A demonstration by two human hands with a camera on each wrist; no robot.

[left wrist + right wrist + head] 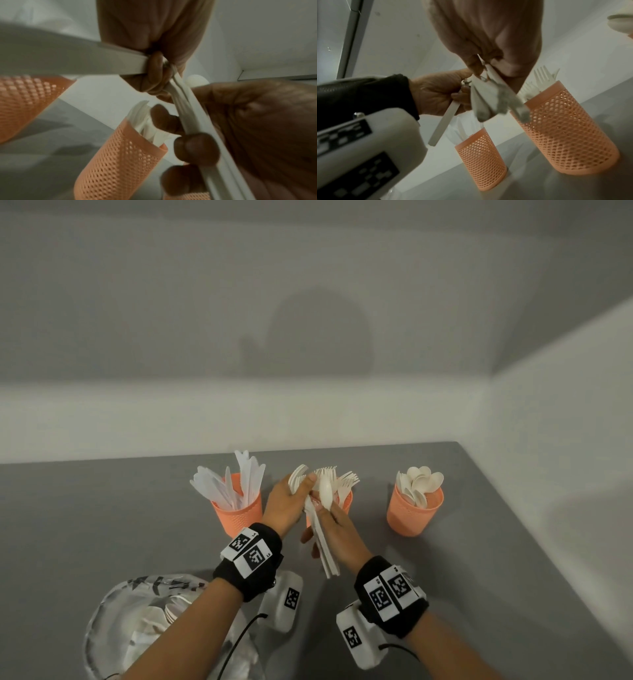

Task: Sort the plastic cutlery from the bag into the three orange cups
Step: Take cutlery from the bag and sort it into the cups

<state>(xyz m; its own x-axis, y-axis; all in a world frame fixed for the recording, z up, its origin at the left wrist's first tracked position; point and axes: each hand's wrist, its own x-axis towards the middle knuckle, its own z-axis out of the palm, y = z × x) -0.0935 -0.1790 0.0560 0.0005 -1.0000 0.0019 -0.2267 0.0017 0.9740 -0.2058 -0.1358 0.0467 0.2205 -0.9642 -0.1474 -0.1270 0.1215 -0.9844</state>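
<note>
Sorting goes best, I think, if the big bunch of cutlery (323,539) stays tight in the right hand (337,530) over the gray worktop (102,508) while the left hand (286,505) pulls out only the forks (297,477) and drops them handles down into the middle orange cup (346,501), the fork cup. Right hand fingers curl around the bunch's handles, with a spoon (325,491) sticking up on top, and the left hand pinches the fork heads with its thumb. Knives stand in the left cup (236,513), spoons in the right cup (414,513), and the bag (137,618) lies near the person with more pieces inside.
</note>
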